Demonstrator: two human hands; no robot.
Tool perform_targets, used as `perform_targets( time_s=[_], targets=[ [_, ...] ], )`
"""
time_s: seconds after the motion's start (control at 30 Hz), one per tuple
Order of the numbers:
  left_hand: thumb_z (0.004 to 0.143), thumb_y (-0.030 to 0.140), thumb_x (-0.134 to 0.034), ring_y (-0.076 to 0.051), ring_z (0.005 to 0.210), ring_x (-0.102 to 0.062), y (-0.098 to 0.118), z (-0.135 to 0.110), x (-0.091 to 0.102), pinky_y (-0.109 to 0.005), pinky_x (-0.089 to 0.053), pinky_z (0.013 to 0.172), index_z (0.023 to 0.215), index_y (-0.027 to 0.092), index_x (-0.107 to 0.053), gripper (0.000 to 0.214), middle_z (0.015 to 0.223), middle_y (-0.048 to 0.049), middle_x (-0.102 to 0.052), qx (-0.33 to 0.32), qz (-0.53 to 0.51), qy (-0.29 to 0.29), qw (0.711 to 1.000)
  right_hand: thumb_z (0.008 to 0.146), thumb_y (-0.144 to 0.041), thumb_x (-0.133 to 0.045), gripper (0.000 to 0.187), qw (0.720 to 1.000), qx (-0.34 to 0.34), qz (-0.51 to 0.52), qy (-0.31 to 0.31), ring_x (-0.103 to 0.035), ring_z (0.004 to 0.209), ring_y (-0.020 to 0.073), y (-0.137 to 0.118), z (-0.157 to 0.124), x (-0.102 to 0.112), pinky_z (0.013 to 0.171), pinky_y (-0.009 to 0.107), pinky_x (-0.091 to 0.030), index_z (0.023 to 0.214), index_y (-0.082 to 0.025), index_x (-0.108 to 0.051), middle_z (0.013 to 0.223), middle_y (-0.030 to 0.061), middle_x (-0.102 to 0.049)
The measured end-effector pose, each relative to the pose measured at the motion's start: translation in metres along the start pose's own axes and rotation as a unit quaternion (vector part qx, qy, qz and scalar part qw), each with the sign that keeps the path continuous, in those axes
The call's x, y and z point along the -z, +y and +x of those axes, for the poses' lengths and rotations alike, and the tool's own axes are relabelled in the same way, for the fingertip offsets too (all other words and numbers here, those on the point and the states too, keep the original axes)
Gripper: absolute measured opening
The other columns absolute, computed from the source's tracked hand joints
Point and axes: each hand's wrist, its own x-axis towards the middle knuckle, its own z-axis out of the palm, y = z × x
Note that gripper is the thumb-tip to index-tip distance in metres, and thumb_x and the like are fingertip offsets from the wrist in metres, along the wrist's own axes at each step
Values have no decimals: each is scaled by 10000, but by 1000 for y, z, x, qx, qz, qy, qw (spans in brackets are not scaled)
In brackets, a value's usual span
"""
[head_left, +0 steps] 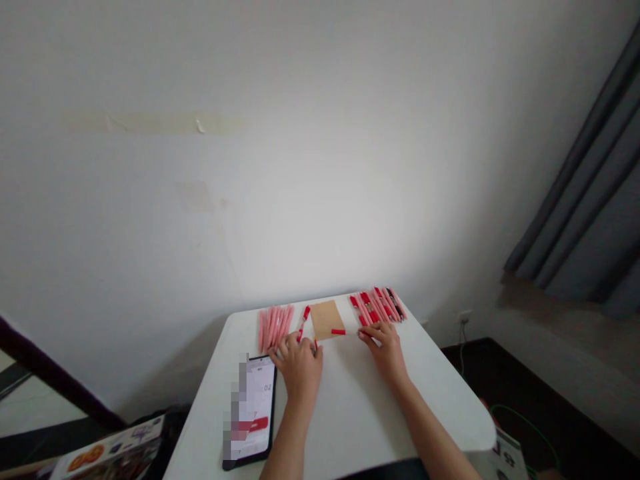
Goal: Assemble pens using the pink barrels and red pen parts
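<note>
My left hand (301,365) rests on the white table (350,413) with its fingers closed around a pink pen with a red cap (303,321), whose tip points away from me. My right hand (385,345) lies on the table at the near end of a row of several pink and red pens (379,306), fingers pinched on one of them. A brown card (326,319) lies between the hands, with a loose red cap (338,331) on its near right corner. A second bunch of pink pens (274,326) lies left of my left hand.
A phone (253,410) with a lit screen lies on the table's near left. A colourful box (107,456) sits on the floor at lower left. A grey curtain (590,213) hangs at right, and a white wall rises behind the table.
</note>
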Motion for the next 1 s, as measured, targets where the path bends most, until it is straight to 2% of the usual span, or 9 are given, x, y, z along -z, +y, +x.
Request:
perform_targets(
  time_s=[0.33,0.5,0.8,1.0],
  targets=[
    [775,259,-544,-269,1098,-445,1,2,-8,-543,-244,1014,730,198,-680,156,1076,-75,-621,-3,-22,30,999,874,-518,-526,338,1000,1,-4,-7,-555,877,232,4,-1,-3,805,376,-422,894,-261,-744,872,69,-658],
    [758,244,-566,-273,1101,-462,1,3,-13,-542,-251,1018,687,195,-668,134,1086,-68,-628,4,-50,39,998,867,-526,-530,339,1000,4,-5,-2,-562,862,230,7,0,-5,798,374,-430,897,-265,-744,858,69,-659],
    [809,255,-566,-268,1099,-485,0,3,-10,-527,-293,986,792,229,-671,110,1131,-59,-630,-48,-112,69,990,866,-536,-523,362,999,-2,-1,32,-554,860,237,3,0,0,786,378,-434,889,-252,-746,847,75,-662],
    [808,244,-573,-265,1074,-491,-1,5,-7,-510,-299,981,775,224,-660,95,1107,-63,-632,-67,-128,96,985,871,-530,-513,379,998,-20,-3,67,-531,860,244,3,2,4,788,389,-424,896,-234,-749,839,84,-657]
  ],
)
